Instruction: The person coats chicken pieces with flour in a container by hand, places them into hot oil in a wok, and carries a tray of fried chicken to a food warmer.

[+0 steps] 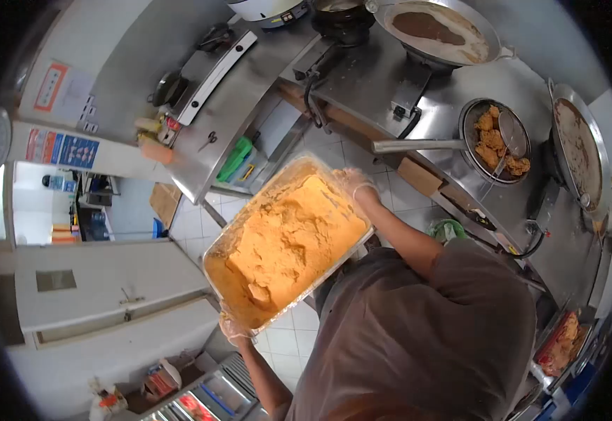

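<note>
A clear plastic tub [211, 270] of orange-yellow powder [288, 242] is held in front of my torso, raised above the tiled floor. The powder surface is uneven, with a small lump near the lower left end. My left hand [234, 328], in a clear plastic glove, grips the tub's lower left end. My right hand [356, 185], gloved the same way, is closed on the opposite end at the upper right. Some fingers of both hands are hidden by the tub's walls.
Fried chicken pieces [490, 144] sit in a long-handled strainer on the steel counter. Two large woks [492, 31] of liquid stand beyond. Scissors [208, 141] lie on the left counter near a gas stove [214, 77]. A tray [558, 344] holding what looks like raw meat is at the right.
</note>
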`<state>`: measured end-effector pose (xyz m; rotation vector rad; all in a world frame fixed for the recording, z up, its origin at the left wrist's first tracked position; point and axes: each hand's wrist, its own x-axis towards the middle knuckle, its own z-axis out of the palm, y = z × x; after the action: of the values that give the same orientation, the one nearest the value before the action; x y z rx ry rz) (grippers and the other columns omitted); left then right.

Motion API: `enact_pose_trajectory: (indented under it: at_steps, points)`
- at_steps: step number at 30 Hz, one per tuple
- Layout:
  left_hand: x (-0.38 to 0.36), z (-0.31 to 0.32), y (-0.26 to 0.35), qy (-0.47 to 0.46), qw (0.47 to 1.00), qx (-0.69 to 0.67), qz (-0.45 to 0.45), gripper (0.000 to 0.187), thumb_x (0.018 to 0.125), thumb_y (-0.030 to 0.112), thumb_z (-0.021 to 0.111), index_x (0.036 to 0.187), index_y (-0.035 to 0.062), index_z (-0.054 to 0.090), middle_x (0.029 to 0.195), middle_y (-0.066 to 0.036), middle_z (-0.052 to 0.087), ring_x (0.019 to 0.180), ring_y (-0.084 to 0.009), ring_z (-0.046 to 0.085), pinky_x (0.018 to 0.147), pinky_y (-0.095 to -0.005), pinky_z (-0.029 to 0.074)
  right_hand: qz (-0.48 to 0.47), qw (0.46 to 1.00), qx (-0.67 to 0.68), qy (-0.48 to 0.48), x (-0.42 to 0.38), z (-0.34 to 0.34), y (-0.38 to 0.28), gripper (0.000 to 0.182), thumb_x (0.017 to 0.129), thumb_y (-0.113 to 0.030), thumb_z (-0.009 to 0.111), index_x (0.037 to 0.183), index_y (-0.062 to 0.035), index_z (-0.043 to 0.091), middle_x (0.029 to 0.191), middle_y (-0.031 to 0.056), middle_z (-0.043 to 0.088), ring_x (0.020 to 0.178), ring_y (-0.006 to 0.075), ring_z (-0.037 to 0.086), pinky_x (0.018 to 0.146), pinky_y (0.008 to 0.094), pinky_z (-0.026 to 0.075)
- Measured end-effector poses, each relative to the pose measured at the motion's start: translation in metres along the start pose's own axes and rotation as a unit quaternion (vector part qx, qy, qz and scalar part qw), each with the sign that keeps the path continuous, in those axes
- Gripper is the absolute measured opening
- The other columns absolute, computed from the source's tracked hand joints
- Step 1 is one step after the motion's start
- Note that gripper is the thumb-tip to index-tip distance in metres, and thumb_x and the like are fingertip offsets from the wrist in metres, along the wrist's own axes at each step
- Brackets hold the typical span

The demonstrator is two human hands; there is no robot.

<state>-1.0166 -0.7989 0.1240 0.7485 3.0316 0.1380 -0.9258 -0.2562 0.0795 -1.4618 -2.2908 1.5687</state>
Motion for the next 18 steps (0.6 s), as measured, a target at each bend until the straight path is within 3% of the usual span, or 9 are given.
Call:
enact_pose_trajectory:
  at_steps: [1,3,4,6,9,12,13,15,18]
  points:
    - [0.028,0.01,-0.007,0.022,0.994,-0.102,0.028,0.053,0.09,0.031,0.049,0.134,0.0029,0.042,0.122,-0.01,0.058,0.102,-0.0224,0.057,0.087,-0.0349,0.044,-0.025,1.0,0.005,0.005,0.017,-0.006,0.004,0.047,0.096,-0.04,0.037,0.114,-0.0037,0.059,0.122,0.0133,0.058,0.116,0.0301,0.05,0.098,0.0357,0.039]
    - [0.111,-0.007,0.023,-0.028,0.988,0.149,0.009,0.054,0.089,0.032,0.05,0.133,0.0022,0.043,0.12,-0.009,0.06,0.1,-0.0221,0.058,0.085,-0.0357,0.045,-0.074,0.997,0.01,0.021,0.072,-0.006,0.007,0.05,0.093,-0.044,0.043,0.116,-0.0034,0.06,0.121,0.0156,0.06,0.111,0.0341,0.056,0.091,0.0399,0.045]
    - [0.155,-0.007,0.032,-0.072,0.984,0.161,-0.003,0.055,0.086,0.034,0.054,0.129,0.0008,0.046,0.113,-0.011,0.063,0.092,-0.0224,0.06,0.079,-0.0343,0.048,-0.098,0.994,-0.015,0.045,0.109,-0.002,0.019,0.048,0.093,-0.044,0.044,0.114,-0.0035,0.061,0.119,0.0155,0.061,0.109,0.034,0.057,0.09,0.0397,0.045]
    - [0.236,0.014,0.028,0.066,0.93,0.235,0.274,0.049,0.09,0.033,0.053,0.126,0.0003,0.048,0.104,-0.013,0.065,0.087,-0.0239,0.062,0.072,-0.0343,0.05,-0.128,0.987,-0.031,0.087,0.169,0.005,0.051,0.043,0.093,-0.04,0.044,0.111,-0.0049,0.062,0.118,0.0143,0.061,0.107,0.0319,0.058,0.089,0.0385,0.046]
    - [0.354,0.043,0.066,-0.013,0.952,-0.234,0.194,0.049,0.09,0.034,0.052,0.127,0.0016,0.047,0.109,-0.013,0.062,0.094,-0.0261,0.061,0.076,-0.0349,0.049,-0.12,0.983,-0.006,0.14,0.212,-0.019,0.063,0.034,0.095,-0.03,0.041,0.114,-0.0096,0.06,0.12,0.0098,0.06,0.109,0.0239,0.058,0.087,0.0339,0.047]
    - [0.443,0.078,0.098,-0.077,0.94,-0.294,0.155,0.054,0.084,0.035,0.057,0.127,0.0035,0.047,0.116,-0.012,0.059,0.1,-0.027,0.058,0.083,-0.0354,0.047,-0.038,0.973,-0.137,0.182,0.19,-0.074,0.004,0.032,0.096,-0.024,0.038,0.117,-0.0099,0.058,0.115,0.0094,0.063,0.105,0.0231,0.06,0.085,0.0326,0.049]
    - [0.487,0.124,0.098,-0.045,0.933,-0.299,0.194,0.048,0.092,0.04,0.046,0.121,0.0013,0.052,0.109,-0.014,0.063,0.092,-0.0252,0.061,0.076,-0.0352,0.05,0.0,0.968,-0.155,0.199,0.181,-0.093,-0.019,0.032,0.096,-0.022,0.037,0.117,-0.0097,0.057,0.113,0.0098,0.064,0.104,0.0237,0.061,0.084,0.0327,0.05]
    - [0.527,0.133,0.128,-0.01,0.935,-0.27,0.232,0.053,0.1,0.045,0.035,0.111,-0.0012,0.06,0.097,-0.015,0.068,0.08,-0.0239,0.065,0.067,-0.0357,0.052,0.086,0.963,-0.056,0.251,0.179,-0.115,-0.036,0.033,0.096,-0.02,0.034,0.119,-0.0095,0.056,0.11,0.0107,0.065,0.101,0.0254,0.062,0.083,0.0336,0.051]
    - [0.543,0.081,0.198,0.002,0.943,-0.242,0.229,0.057,0.099,0.047,0.036,0.101,-0.0021,0.064,0.085,-0.014,0.069,0.07,-0.0258,0.064,0.062,-0.0377,0.051,0.021,0.938,0.082,0.337,0.239,-0.113,0.03,0.039,0.092,-0.037,0.05,0.107,-0.0042,0.064,0.1,0.0156,0.067,0.087,0.0289,0.065,0.076,0.0387,0.049]
